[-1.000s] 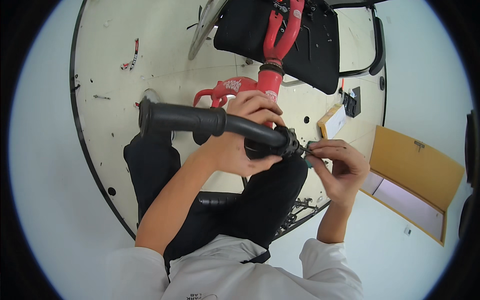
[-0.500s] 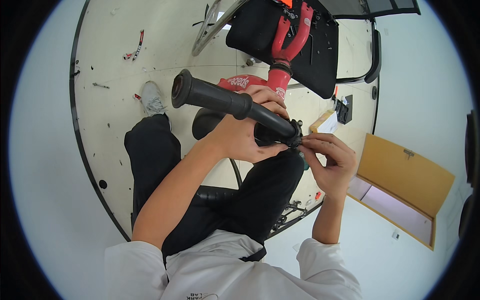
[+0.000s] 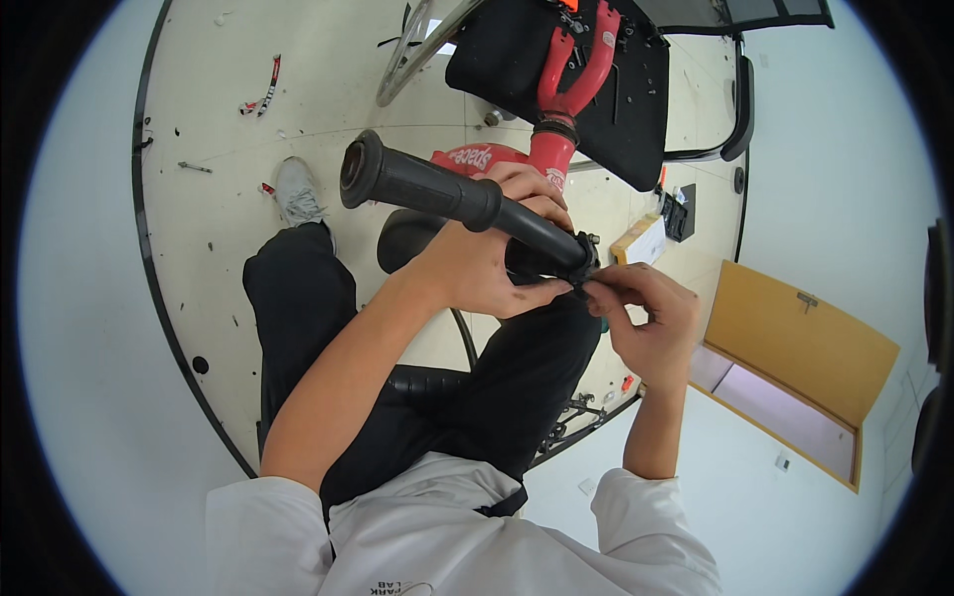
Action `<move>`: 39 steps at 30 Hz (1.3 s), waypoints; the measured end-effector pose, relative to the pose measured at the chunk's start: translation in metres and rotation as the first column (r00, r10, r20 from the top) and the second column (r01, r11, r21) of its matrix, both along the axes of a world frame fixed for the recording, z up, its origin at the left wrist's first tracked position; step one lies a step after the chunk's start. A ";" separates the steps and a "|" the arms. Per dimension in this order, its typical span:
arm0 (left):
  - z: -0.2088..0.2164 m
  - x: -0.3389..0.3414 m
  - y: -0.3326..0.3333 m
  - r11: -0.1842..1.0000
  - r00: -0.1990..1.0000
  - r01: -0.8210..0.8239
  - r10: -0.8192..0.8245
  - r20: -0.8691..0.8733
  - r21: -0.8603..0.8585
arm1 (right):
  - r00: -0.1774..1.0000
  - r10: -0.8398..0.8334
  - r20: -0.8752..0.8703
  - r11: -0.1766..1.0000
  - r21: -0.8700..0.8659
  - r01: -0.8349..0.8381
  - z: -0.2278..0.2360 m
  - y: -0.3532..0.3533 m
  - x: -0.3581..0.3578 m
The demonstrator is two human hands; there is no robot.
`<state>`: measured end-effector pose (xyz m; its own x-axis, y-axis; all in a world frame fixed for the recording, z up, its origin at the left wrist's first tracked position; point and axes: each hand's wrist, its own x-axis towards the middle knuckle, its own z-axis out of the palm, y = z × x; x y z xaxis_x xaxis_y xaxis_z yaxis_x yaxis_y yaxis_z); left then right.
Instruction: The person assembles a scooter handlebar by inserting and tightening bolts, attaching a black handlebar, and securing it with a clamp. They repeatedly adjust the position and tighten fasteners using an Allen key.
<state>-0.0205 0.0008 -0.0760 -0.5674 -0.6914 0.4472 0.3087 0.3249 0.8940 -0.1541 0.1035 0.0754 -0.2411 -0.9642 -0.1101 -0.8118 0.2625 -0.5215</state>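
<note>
A black handlebar (image 3: 537, 230) with a ribbed rubber grip (image 3: 422, 187) slants across my lap, its grip end toward the upper left. My left hand (image 3: 482, 260) is closed round the bar from below, fingers over the far side, thumb stretched toward a small black clamp (image 3: 586, 256) on the bar. At that clamp, the thumb and fingers of my right hand (image 3: 653, 310) are pinched together; whatever lies between the fingertips is too small to make out. Behind the bar are a red bicycle frame (image 3: 550, 154) and a dark saddle (image 3: 405, 240).
The red fork (image 3: 588, 79) rests over a black chair seat (image 3: 507, 60) strewn with small parts and a hex key (image 3: 616, 94). A box (image 3: 639, 240) and an open tool case (image 3: 679, 214) lie on the floor at right. Bicycle parts (image 3: 576, 417) sit by my right leg.
My right hand has shifted slightly left and its fingers have moved at the clamp. My left hand keeps its hold on the bar. The whole view has shifted a little.
</note>
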 end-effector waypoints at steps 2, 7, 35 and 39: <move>0.000 0.000 0.000 1.000 1.000 0.004 -0.004 -0.007 0.001 | 0.998 -0.041 0.053 0.999 -0.006 0.041 -0.005 -0.002 0.002; 0.001 0.000 0.000 1.000 1.000 0.006 -0.006 -0.001 -0.004 | 0.991 0.018 -0.131 1.000 -0.009 -0.019 -0.012 0.000 0.001; -0.002 0.011 -0.002 0.917 0.967 0.154 -0.062 -0.249 0.368 | 0.981 0.194 -0.016 0.981 0.011 -0.194 -0.047 0.003 -0.027; 0.000 0.010 0.002 0.869 0.950 0.205 -0.066 -0.304 0.451 | 0.998 0.063 0.007 0.996 0.058 -0.063 -0.059 0.004 -0.012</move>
